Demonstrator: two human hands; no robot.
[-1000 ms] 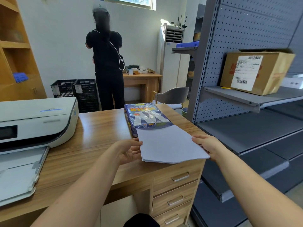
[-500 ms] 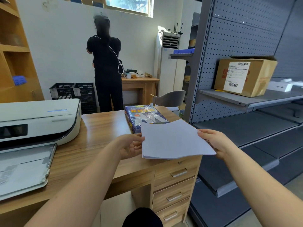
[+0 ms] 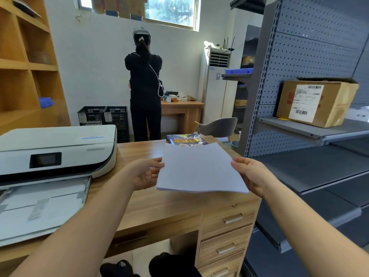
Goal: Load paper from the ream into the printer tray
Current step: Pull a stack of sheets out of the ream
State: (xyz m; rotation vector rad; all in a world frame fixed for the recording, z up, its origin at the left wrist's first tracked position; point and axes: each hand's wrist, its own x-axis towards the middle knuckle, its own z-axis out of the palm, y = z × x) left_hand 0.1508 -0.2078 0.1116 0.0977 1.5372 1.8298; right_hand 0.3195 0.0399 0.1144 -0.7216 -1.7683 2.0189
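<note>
A thin stack of white paper [image 3: 201,168] hangs above the wooden desk [image 3: 159,204], held level. My left hand [image 3: 144,173] grips its left edge and my right hand [image 3: 251,174] grips its right edge. Behind the stack lies the blue-wrapped ream [image 3: 186,139], mostly hidden by the sheets. The white printer [image 3: 58,148] stands on the desk's left end. Its paper tray [image 3: 42,206] is pulled out toward me, below and left of the stack.
A grey metal shelving unit [image 3: 299,136] stands close on the right with a cardboard box [image 3: 317,102] on it. A person in black [image 3: 145,92] stands with their back to me beyond the desk. Wooden shelves [image 3: 26,62] rise at the left. Desk drawers [image 3: 227,236] sit below.
Both hands have lifted the paper stack off the ream and desk and brought it up and toward me. The view has tilted upward.
</note>
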